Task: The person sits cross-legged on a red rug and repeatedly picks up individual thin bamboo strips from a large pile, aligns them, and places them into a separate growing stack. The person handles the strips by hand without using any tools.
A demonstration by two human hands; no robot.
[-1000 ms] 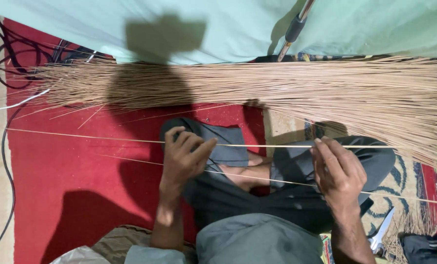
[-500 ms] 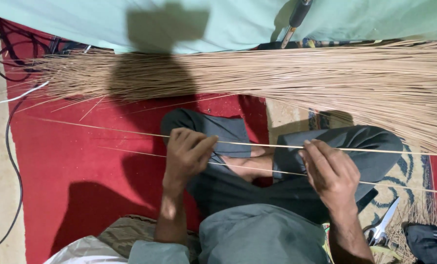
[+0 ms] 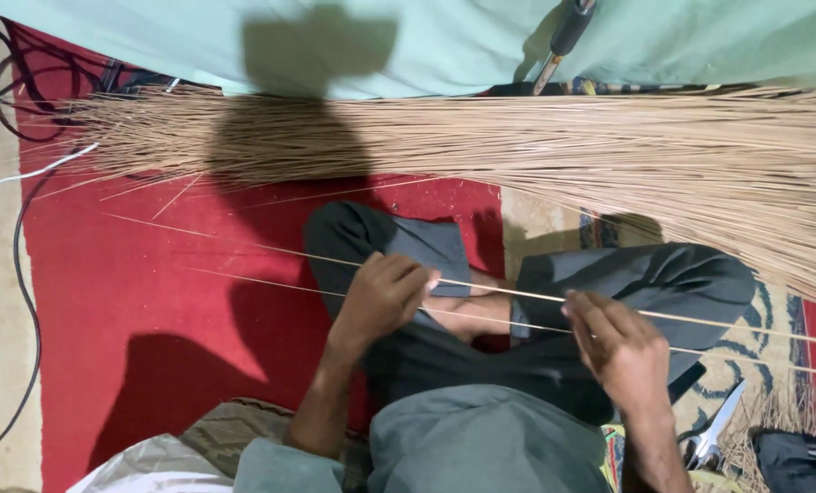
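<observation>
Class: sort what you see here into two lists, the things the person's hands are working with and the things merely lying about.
In use:
left hand
right hand
thin sticks held across the lap
big pile of sticks on the floor ahead

Lying about:
scissors by the right knee
black cables at the left
red mat
</observation>
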